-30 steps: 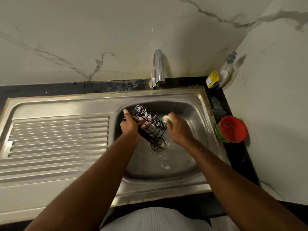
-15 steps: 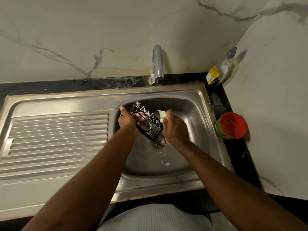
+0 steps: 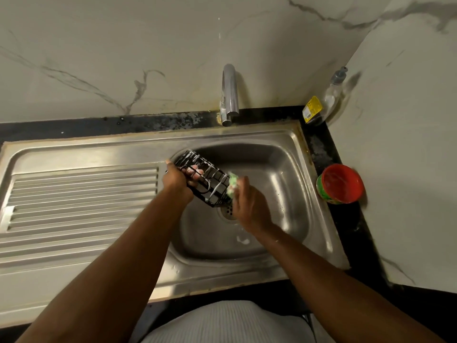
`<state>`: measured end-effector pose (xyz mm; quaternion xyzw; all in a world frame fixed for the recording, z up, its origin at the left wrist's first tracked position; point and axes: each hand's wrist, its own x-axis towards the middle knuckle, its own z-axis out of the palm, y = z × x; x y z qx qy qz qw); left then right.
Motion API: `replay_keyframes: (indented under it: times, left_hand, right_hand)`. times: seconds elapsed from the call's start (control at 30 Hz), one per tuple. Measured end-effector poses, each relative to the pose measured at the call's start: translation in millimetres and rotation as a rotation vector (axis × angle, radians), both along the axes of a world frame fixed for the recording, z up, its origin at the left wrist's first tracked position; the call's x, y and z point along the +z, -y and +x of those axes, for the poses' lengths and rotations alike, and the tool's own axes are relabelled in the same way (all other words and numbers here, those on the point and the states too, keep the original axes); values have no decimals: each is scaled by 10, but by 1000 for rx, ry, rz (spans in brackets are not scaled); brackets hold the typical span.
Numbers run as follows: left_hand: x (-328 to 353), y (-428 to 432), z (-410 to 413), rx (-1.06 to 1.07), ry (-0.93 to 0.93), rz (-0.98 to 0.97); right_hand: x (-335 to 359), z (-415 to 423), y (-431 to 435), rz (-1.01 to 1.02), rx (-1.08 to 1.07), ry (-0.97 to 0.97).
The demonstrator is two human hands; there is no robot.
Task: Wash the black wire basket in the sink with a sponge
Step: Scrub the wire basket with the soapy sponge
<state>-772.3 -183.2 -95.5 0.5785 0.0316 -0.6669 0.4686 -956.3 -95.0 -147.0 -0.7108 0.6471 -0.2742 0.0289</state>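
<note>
Left hand [image 3: 176, 179]: we see it gripping the black wire basket [image 3: 210, 185] over the sink [image 3: 284, 174]
Right hand [image 3: 247, 205]: clutches sponge [image 3: 232, 186] at basket's 3 o'clock

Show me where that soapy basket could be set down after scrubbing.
The ribbed drainboard, left of the bowl, is bare. The bowl floor nearest the person is free too. Crowded: the right counter strip holding the red tub and soap bottle.

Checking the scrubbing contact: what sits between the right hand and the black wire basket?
The head view shows a green sponge, held in the right hand and pressed against the black wire basket.
</note>
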Motion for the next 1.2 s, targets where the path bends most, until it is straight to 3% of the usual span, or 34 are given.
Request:
replay_keyframes:
  times: [0.23, 0.47, 0.6, 0.83, 1.03, 1.2]
  left_hand:
    - [-246, 13, 221, 33, -207, 89]
    - [-384, 55, 229, 151, -253, 228]
    - [-397, 74, 206, 180, -211, 287]
    - [-216, -79, -143, 237, -55, 44]
    - [-60, -250, -622, -70, 170, -174]
    - [-157, -181, -578, -86, 170, -150]
  right_hand:
    - [97, 198, -108, -121, 303, 36]
    - [230, 181, 389, 70, -108, 113]
    - [253, 412, 370, 12, -75, 84]
    - [281, 455, 542, 8, -134, 55]
    - [450, 392, 901, 247, -254, 176]
    - [347, 269, 665, 195, 18, 150]
